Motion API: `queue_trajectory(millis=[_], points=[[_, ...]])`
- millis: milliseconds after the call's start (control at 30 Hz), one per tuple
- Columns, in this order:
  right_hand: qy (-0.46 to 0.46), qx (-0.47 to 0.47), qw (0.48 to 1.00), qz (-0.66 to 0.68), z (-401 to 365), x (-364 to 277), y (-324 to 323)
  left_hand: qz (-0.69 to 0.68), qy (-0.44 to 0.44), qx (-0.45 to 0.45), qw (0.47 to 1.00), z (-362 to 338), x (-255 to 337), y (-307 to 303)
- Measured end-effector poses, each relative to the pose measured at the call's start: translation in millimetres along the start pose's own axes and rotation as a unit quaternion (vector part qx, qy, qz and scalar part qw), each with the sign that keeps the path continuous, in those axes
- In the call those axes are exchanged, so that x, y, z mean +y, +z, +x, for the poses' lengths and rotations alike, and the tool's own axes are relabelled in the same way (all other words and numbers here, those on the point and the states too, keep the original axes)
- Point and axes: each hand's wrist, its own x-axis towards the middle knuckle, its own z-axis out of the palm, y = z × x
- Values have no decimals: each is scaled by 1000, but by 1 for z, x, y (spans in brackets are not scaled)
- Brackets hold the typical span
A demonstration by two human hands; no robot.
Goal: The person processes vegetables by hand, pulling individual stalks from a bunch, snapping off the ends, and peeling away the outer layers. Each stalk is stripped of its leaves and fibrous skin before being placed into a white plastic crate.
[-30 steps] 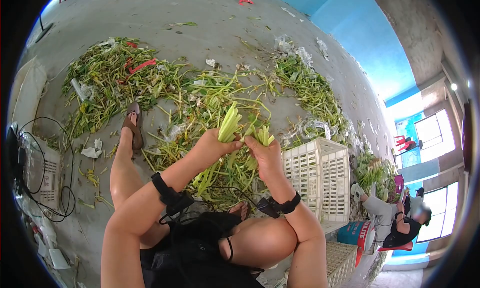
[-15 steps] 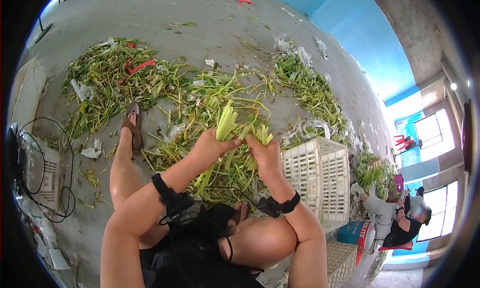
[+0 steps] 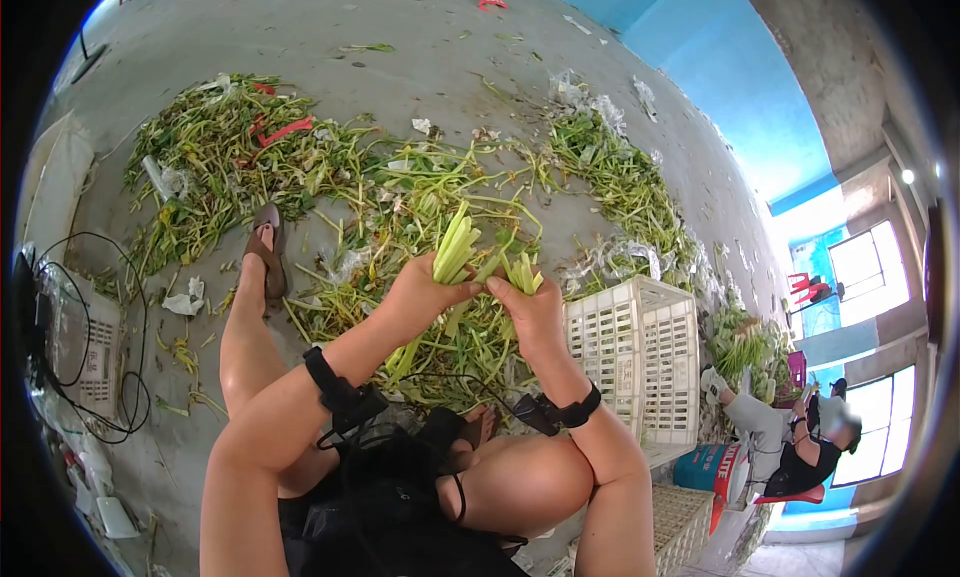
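A bundle of pale green stalks [image 3: 456,245] is wrapped in my left hand [image 3: 425,289], their cut ends pointing up and away from me. Close beside it, my right hand [image 3: 530,305] is closed on a smaller bunch of green stalks [image 3: 522,273]. The thumbs nearly meet, with a stalk between the two hands. Beneath both hands, a loose pile of green stems and leaves [image 3: 400,187] covers the floor.
A white plastic crate [image 3: 668,362] stands right of my right hand, above another crate [image 3: 680,522]. A blue and red bucket [image 3: 708,467] is near a seated person [image 3: 805,457]. More trimmings [image 3: 625,177] lie ahead right. Cables [image 3: 75,377] hang at the left.
The stalks in my right hand have shifted slightly and look more upright. Both hands stay in nearly the same place. The seated person's hands have moved a little.
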Motion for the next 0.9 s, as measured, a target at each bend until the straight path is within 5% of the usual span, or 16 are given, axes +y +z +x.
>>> queue_trajectory(millis=[567,767,900], points=[[-43,-1,999,-5,3,9,3,-21,11,31,999,-2,1,4],[57,19,997,38,5,7,-4,-46,-64,21,997,3,-1,-3],[43,-5,997,67,4,1,-7,-76,-63,23,995,4,-4,-4]])
